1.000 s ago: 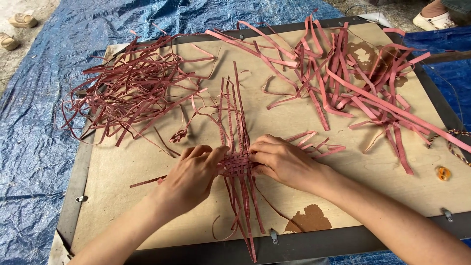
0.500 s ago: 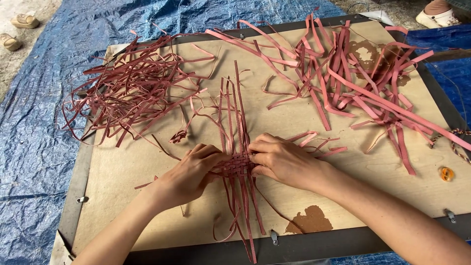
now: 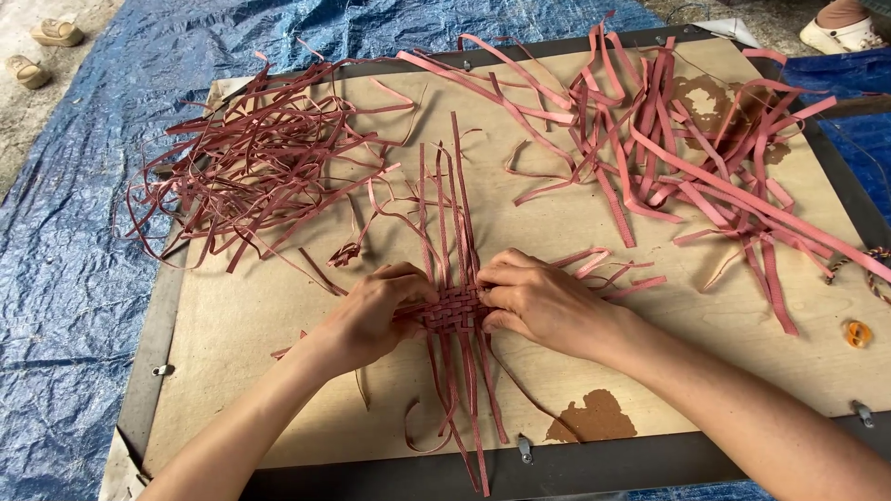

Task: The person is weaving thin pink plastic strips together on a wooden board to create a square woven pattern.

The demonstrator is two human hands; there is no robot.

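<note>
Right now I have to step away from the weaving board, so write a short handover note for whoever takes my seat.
Left hand: fingers pressed on the left edge of the small woven patch, closed on its strips.
Right hand: pinching the patch's right edge.
Patch lies mid-board on the plywood board, with long strip ends running up and down from it.
Thin reddish strips are heaped at upper left, wider pink strips at upper right.
Done: a small tight square of weave.
Left: most strip length is unwoven; both heaps look untouched.
</note>
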